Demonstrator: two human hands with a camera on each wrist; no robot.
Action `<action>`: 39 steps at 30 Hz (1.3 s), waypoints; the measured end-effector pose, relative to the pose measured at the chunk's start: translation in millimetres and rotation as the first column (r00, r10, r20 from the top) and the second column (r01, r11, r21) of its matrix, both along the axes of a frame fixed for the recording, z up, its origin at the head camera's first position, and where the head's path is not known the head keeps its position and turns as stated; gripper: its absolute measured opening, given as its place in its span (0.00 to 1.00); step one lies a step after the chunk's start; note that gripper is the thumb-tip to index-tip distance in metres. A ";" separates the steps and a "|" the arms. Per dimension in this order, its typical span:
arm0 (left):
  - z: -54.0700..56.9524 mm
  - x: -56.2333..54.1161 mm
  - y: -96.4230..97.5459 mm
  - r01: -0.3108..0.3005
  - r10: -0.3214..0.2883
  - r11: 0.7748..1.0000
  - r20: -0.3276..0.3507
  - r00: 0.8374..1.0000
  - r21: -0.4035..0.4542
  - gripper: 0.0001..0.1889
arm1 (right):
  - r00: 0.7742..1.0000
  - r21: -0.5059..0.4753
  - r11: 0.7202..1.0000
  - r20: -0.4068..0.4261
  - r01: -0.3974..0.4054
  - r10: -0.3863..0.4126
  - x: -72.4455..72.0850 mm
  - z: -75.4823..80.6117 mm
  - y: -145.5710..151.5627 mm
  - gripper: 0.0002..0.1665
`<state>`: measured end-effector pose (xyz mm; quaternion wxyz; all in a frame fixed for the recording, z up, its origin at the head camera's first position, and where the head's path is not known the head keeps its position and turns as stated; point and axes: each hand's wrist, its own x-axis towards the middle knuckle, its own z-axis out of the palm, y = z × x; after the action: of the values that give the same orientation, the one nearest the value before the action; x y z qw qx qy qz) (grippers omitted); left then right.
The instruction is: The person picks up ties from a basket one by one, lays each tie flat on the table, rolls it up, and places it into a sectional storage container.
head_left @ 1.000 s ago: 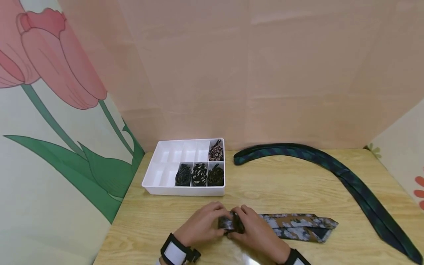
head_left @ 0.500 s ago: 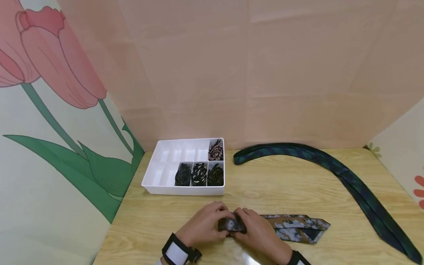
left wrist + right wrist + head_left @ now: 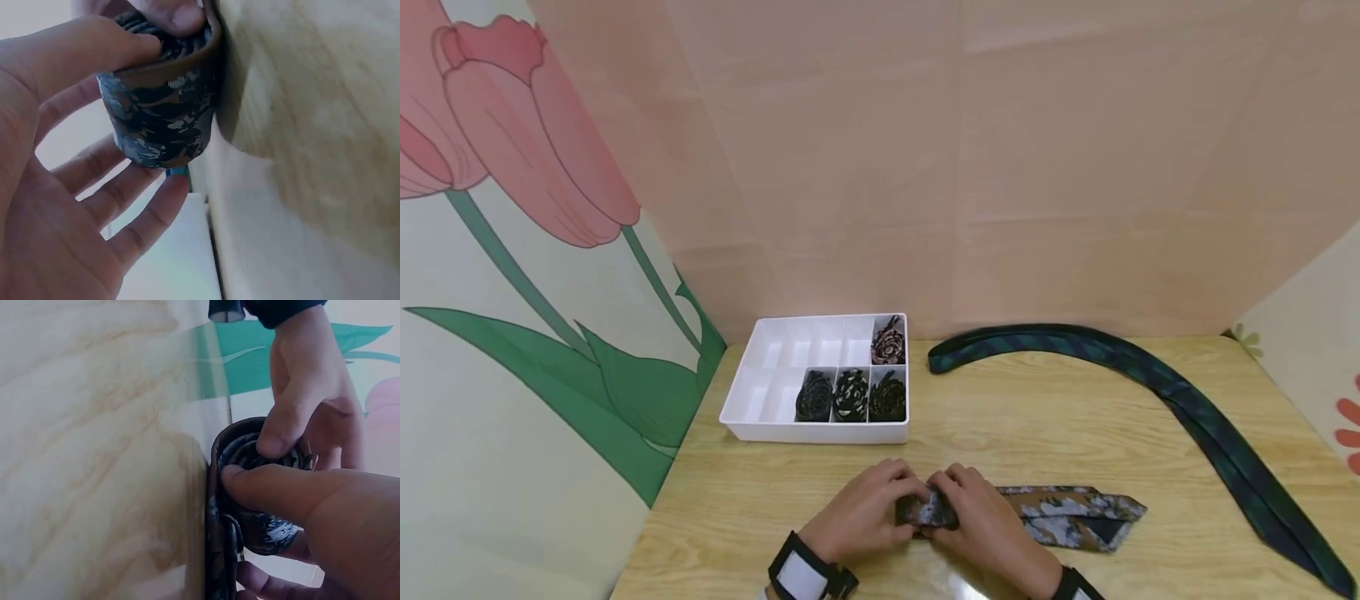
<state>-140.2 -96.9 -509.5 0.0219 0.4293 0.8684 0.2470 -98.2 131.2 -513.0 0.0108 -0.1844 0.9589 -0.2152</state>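
Both hands grip the rolled part of a camouflage-patterned necktie [image 3: 929, 510] on the table. My left hand [image 3: 867, 512] holds the coil from the left, thumb on its spiral end, as the left wrist view shows with the necktie roll [image 3: 159, 115]. From the other side my right hand [image 3: 983, 521] grips the same roll; in the right wrist view its thumb presses the coiled edge beside the left thumb. The flat wide end of this necktie [image 3: 1075, 512] runs out to the right of the right hand, its pointed tip lying on the wood.
Behind the hands stands a white divided box [image 3: 820, 432], with several rolled neckties [image 3: 852, 397] in its right-hand compartments. A dark green and navy necktie [image 3: 1120, 358] curves along the back and right of the wooden table [image 3: 715, 508]. A pinkish backdrop rises behind.
The necktie's coil has turned between the hands, and its flat tail has drawn slightly left between the first and second frames. Since then both hands have stayed almost in place.
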 end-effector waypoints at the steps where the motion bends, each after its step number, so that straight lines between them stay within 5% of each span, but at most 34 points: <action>1: 0.7 0.0 -0.1 -0.002 0.002 1.000 -0.007 1.000 -0.005 0.23 | 1.000 -0.009 1.000 0.011 0.003 -0.002 0.0 0.2 -0.1 0.33; 13: 7.5 0.7 2.1 0.007 -0.008 1.000 -0.033 0.999 -0.020 0.22 | 0.999 -0.037 0.999 0.023 0.029 -0.028 2.0 0.2 1.3 0.35; 24: 0.3 2.7 5.9 0.010 -0.012 1.000 -0.091 0.996 -0.024 0.25 | 1.000 -0.039 0.999 0.026 0.012 -0.011 6.0 -0.9 5.7 0.36; 32: 1.3 4.3 8.1 0.027 -0.029 0.999 -0.048 0.998 -0.033 0.27 | 0.999 -0.028 1.000 0.049 0.009 -0.007 7.8 -0.6 8.2 0.34; 39: 6.1 3.5 11.3 0.052 -0.055 0.998 -0.075 0.996 -0.041 0.24 | 0.999 -0.024 0.999 0.047 0.026 -0.025 9.2 -2.1 9.6 0.35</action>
<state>-136.6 -85.7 -503.4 0.0037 0.4612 0.8614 0.2130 -89.0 140.7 -515.1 0.0281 -0.1673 0.9579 -0.2315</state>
